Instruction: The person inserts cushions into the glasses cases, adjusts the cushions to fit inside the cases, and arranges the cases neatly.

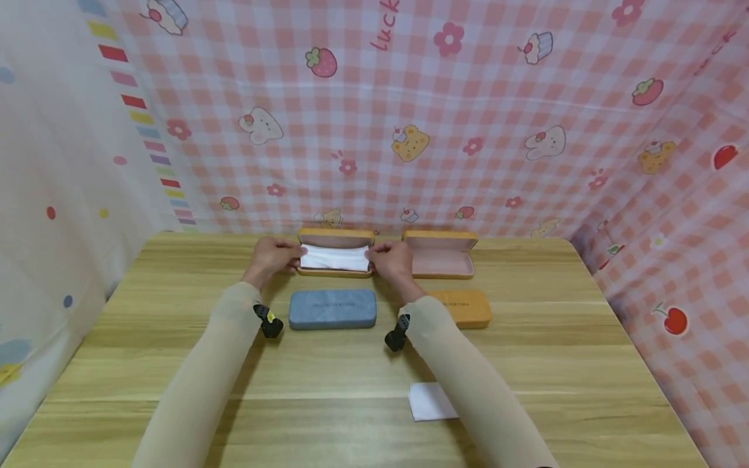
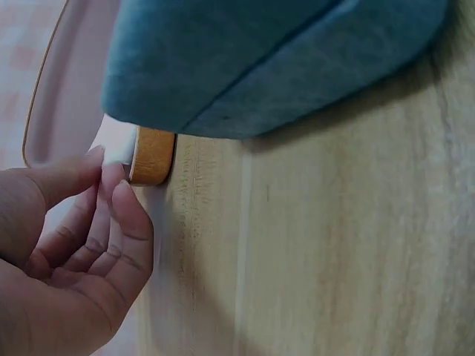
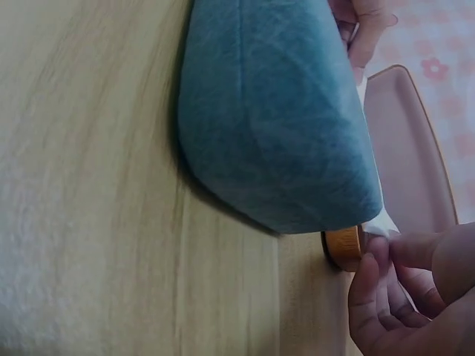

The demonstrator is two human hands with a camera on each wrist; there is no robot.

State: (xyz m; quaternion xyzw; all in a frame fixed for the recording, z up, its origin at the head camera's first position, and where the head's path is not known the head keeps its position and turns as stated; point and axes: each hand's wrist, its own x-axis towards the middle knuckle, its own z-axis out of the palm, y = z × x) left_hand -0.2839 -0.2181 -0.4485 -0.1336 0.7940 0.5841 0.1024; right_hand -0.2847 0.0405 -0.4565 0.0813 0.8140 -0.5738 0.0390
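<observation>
A person's left hand (image 1: 270,259) and right hand (image 1: 393,261) hold a white cloth (image 1: 333,258) stretched between them at the far side of a wood-grain table (image 1: 328,370), across the mouth of an open orange case (image 1: 336,232) with its lid raised. Whether the cloth touches the bottom of the case cannot be told.

The head view alone takes in the cloth's full width and the items around it. A second open orange case (image 1: 441,257), pink inside, stands just to the right. On the near side lie a closed blue case (image 1: 333,309), directly before the cloth, and a closed orange case (image 1: 471,309) to its right, partly hidden by the right arm. A folded white cloth (image 1: 430,402) lies nearer, at right, its edge under the line of the sleeve.

The wrist views give the grip in detail. At left, thumb and forefinger meet on the cloth's left end, the remaining fingers loosely bent beside the case's orange wall. At right, thumb and fingertips pinch the opposite corner. In both, the blue case looms large and blocks most of the cloth; the right wrist view also catches part of the left hand beyond it.
</observation>
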